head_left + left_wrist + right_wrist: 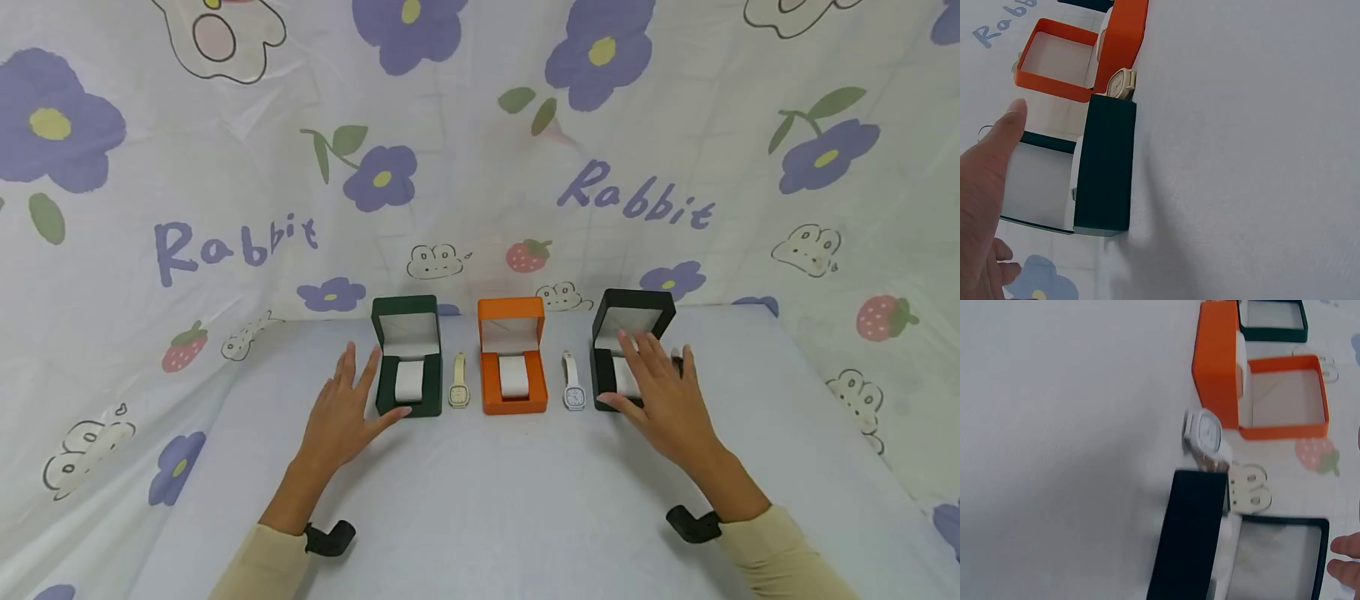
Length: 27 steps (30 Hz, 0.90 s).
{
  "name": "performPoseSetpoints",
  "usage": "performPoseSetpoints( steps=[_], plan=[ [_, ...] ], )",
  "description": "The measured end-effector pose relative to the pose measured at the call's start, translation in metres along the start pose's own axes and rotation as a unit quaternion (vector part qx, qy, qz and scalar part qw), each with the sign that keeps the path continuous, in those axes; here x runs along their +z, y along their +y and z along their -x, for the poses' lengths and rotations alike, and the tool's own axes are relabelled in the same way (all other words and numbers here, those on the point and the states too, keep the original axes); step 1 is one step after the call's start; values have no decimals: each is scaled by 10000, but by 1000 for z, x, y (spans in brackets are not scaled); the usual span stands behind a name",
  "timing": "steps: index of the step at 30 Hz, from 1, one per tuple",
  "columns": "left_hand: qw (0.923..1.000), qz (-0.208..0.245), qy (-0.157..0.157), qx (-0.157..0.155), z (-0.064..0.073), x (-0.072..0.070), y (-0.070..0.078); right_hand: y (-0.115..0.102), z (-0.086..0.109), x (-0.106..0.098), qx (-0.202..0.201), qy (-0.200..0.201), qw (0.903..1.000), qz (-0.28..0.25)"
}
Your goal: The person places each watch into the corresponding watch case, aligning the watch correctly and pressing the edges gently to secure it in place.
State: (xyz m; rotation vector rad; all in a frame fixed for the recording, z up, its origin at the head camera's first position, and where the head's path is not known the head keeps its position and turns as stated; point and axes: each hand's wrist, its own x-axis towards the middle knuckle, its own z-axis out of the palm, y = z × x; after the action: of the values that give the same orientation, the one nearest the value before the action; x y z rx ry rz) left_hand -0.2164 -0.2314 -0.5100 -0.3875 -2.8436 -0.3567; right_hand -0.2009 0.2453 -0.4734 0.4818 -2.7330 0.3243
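Note:
In the head view a dark green watch box [432, 387] stands with its lid up and a white cushion inside. My left hand [337, 421] is at its left side, fingers spread, thumb by the box's front edge; contact is unclear. A black watch box [602, 379], also with lid raised, is partly hidden by my right hand [663, 396], whose fingers are spread over it. Between the two is an orange watch box [516, 407], lid up, holding a white cushion. A gold-coloured watch [459, 393] lies left of it, and a silver watch [573, 396] to its right.
A white cloth [480, 500] covers the table. Behind it hangs a patterned curtain [465, 167] with flowers and rabbits. Black wrist cameras sit under both forearms, the left camera [330, 539] and the right camera [693, 525].

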Motion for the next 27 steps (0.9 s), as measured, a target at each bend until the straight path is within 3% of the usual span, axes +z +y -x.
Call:
performPoseSetpoints(
  steps=[4, 7, 14, 27],
  plan=[
    [9996, 223, -170, 10, -3, 2, -4, -14, -6, 0, -188, 302, 9991, -230],
    [9987, 361, -363, -23, -7, 0, -7, -24, -11, 0, -249, 307, 9985, -372],
    [9974, 588, -390, 114, -9, -2, -11, -44, -20, 6, -342, -126, 9982, -474],
    [9913, 1182, -578, 39, -15, 2, -14, -80, -38, 26, -923, -394, 9935, -531]
  ],
)
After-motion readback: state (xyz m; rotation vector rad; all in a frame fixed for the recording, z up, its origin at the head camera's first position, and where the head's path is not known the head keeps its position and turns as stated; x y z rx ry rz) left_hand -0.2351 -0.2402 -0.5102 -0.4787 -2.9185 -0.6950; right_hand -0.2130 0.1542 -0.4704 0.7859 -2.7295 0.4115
